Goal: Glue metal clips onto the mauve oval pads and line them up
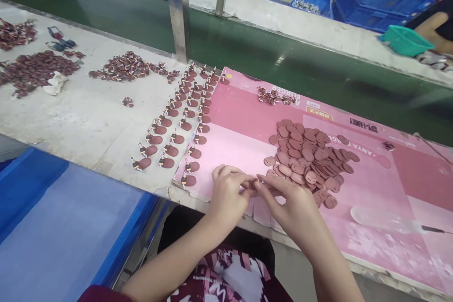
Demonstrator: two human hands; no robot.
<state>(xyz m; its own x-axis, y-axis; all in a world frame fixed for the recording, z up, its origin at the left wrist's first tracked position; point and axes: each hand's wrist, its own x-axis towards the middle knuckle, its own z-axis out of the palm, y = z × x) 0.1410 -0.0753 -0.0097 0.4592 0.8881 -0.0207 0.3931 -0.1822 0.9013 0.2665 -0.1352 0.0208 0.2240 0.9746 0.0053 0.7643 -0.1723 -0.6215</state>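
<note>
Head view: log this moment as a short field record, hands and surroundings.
left hand: fingers pinch a small brown piece, meeting the right hand
right hand: fingers on the same piece
brown oval pile: loose, on the pink sheet
finished rows: lined up, left of the hands
green belt: behind the bench

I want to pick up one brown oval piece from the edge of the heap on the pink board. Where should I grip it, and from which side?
Probably pinch a loose brown oval piece at the heap's left edge by its thin rim, coming from the left over bare pink board. It lies flat and apart from the overlapping ones, so its rim looks free there.
</note>
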